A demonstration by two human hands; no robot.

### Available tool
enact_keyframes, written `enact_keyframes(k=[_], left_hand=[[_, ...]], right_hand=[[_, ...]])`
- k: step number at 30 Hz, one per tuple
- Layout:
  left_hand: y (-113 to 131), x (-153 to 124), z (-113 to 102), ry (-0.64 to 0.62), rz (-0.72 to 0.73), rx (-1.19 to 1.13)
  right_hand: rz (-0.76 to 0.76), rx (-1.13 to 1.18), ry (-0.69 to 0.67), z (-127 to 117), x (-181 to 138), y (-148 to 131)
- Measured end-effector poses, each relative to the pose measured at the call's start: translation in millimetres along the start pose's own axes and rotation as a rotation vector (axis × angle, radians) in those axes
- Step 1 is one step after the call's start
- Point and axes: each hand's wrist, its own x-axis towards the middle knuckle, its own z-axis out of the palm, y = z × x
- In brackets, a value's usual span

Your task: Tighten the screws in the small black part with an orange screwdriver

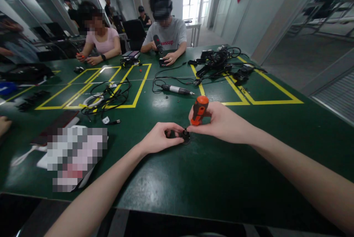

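Observation:
My right hand (218,122) is closed around an orange and black screwdriver (200,110), held upright with its handle on top. The tip points down at a small dark round part (186,136) on the green table (166,181). Thumb and fingers of my left hand (163,137) pinch that part from its left side, steadying it on the tabletop. My right fingertips are close to the top of the part. The exact contact of the screwdriver tip is hidden behind the fingers.
Beyond my hands lies a silver and black electric screwdriver (177,89) with a cord. Tangled black cables (218,62) are heaped at the back right, others (110,97) at left. A phone (55,128) lies left. A co-worker (166,32) sits opposite, another (102,41) at far left.

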Motion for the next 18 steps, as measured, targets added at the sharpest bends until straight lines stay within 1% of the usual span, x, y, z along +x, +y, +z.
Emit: enact_keyframes(k=[3, 7, 11, 14, 18], left_hand=[[-1.1, 0.6, -1.3, -0.001, -0.002, -0.029], [-3.7, 1.3, -0.5, -0.008, -0.055, -0.117], [-5.6, 2.2, 0.9, -0.011, -0.083, -0.219], [-6.1, 2.9, 1.3, -0.022, -0.095, -0.271], [-5.5, 3.1, 0.7, -0.036, -0.079, -0.258]], right_hand=[[0.053, 0.112, -0.021, -3.5, 0.4, -1.4], [0.118, 0.302, -0.078, -5.6, 2.0, 2.5], [0.128, 0.457, -0.169, -6.0, 4.9, 10.8], [0.120, 0.508, -0.184, -6.1, 5.7, 14.0], [0.152, 0.480, -0.173, -7.0, 5.2, 14.0]])
